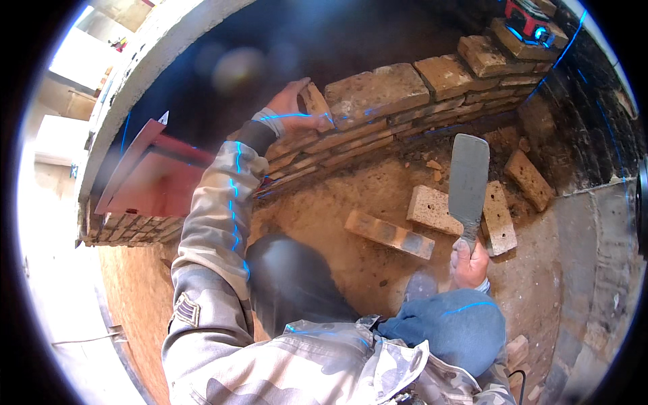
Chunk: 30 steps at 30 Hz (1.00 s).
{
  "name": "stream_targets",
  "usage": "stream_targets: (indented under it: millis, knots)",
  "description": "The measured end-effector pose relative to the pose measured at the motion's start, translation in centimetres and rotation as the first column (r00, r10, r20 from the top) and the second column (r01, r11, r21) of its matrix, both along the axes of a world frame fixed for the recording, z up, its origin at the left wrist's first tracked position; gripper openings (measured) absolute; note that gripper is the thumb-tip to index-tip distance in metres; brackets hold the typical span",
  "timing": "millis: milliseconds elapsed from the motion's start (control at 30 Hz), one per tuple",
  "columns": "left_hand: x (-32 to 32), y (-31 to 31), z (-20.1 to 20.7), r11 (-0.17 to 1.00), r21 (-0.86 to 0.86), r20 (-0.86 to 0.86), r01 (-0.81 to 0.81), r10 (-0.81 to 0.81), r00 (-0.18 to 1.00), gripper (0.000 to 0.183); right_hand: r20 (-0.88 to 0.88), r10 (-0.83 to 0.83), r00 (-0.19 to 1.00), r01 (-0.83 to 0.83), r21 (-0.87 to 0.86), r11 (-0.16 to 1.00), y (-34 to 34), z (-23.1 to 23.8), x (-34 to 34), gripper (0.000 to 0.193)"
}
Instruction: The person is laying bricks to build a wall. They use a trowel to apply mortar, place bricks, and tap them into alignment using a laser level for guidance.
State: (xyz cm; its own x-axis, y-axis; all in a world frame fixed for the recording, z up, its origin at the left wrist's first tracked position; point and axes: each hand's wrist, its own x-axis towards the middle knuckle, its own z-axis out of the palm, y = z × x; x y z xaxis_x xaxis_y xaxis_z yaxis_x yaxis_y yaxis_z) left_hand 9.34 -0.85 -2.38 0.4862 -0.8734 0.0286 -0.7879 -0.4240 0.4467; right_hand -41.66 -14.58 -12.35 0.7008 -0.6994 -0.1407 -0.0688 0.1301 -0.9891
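Note:
My left hand (291,113) is stretched out to the low brick wall (375,94), its fingers wrapped round a small brick piece (314,101). That piece stands at the near left end of the top course, beside a wide brick. A blue laser line crosses the hand and runs down my left sleeve. Near my right knee, my right hand (470,263) grips a trowel (468,177) by its handle. The broad grey blade points up and away from me, above the loose bricks, and no mortar heap shows on it.
Several loose bricks lie on the dusty floor, among them a dark-marked brick (389,234) and a holed brick (499,219). A red laser level (529,25) sits on the wall's far right end. At left are a reddish metal panel (158,182) and a pale concrete edge (125,84).

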Motion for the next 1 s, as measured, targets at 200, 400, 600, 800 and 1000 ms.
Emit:
stream_targets:
  millis: [200,400,600,800,1000]
  knots:
    - [0.7,-1.0,-1.1,0.995,0.062,0.088,0.084,-0.09,0.992,0.113,-0.015,-0.036,0.999,0.037,0.039,0.999,-0.3,0.9,0.0,0.025]
    - [1.6,-0.4,-2.7,0.99,0.1,0.106,0.1,-0.11,0.988,0.108,-0.068,0.026,0.997,-0.02,0.094,0.995,-0.1,0.3,1.1,0.025]
    - [1.4,-0.6,-2.7,0.982,0.137,0.07,0.129,-0.139,0.988,0.108,-0.144,0.078,0.986,-0.078,0.01,0.997,-0.3,-0.9,2.3,0.027]
    - [1.1,-0.6,-2.9,0.986,0.081,0.044,0.143,-0.147,0.988,0.112,-0.286,0.126,0.95,-0.2,-0.244,0.949,-2.3,1.3,6.0,0.029]
    - [1.0,-0.4,-2.1,0.99,0.122,-0.012,0.071,-0.07,0.997,0.12,-0.33,0.342,0.88,-0.454,-0.371,0.81,-4.8,9.0,14.4,0.027]
